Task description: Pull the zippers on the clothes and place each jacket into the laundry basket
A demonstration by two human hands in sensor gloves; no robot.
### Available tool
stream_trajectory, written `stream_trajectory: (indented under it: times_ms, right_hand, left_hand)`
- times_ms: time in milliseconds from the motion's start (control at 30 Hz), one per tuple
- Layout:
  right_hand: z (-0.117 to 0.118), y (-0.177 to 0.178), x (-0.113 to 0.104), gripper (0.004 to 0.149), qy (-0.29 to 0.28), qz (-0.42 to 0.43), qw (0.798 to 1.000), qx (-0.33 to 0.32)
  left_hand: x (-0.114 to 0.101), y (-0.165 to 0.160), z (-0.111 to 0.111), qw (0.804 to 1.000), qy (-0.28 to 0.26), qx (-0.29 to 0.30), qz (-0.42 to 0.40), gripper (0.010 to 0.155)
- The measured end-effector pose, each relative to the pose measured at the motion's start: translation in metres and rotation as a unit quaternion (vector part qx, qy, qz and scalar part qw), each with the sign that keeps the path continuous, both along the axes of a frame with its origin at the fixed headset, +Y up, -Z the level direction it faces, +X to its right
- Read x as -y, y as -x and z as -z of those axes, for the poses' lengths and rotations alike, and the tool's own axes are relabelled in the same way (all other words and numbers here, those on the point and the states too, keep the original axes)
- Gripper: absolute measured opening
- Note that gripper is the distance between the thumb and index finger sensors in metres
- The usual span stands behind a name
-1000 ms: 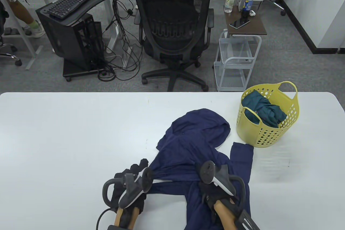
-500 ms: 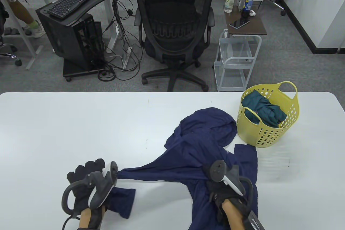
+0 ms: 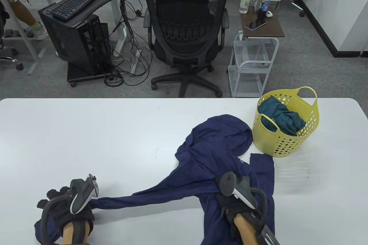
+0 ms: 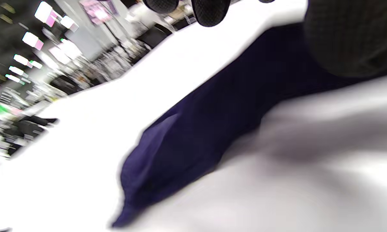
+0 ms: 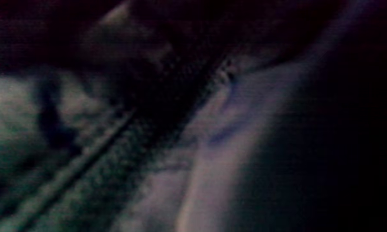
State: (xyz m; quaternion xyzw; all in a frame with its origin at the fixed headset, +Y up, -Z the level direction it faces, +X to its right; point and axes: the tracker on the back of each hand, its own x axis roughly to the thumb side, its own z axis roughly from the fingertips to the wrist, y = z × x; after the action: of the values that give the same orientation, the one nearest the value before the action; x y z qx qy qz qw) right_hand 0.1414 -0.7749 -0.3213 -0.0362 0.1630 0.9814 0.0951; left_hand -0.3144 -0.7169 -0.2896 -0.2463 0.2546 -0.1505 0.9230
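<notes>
A navy hooded jacket (image 3: pixel 214 153) lies spread on the white table (image 3: pixel 115 141), its hood beside the yellow laundry basket (image 3: pixel 287 144). My left hand (image 3: pixel 54 202) grips one sleeve (image 3: pixel 149 194) at the table's near left, and the sleeve runs taut from the body. In the left wrist view the sleeve (image 4: pixel 196 129) passes under my fingertips (image 4: pixel 209 13). My right hand (image 3: pixel 230 207) rests on the jacket's lower body; the tracker hides its fingers, and the right wrist view is dark and blurred.
The basket holds a teal garment (image 3: pixel 280 115) and stands at the table's far right. Beyond the far edge are an office chair (image 3: pixel 185 26) with a person seated, and a wire cart (image 3: pixel 250 64).
My left hand has drawn the sleeve out leftward and toward the near edge, stretching it straight. The jacket body shifted slightly right earlier and now lies still under my right hand.
</notes>
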Motion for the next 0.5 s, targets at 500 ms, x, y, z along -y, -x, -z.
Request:
stream_trajectory:
  times_ms: [500]
  right_hand:
    - [-0.015,-0.138,-0.065,0.048,-0.152,0.098,0.967,0.181]
  left_hand:
    - [-0.046,-0.218,0.006,0.921,-0.219,0.247,-0.207,0.068]
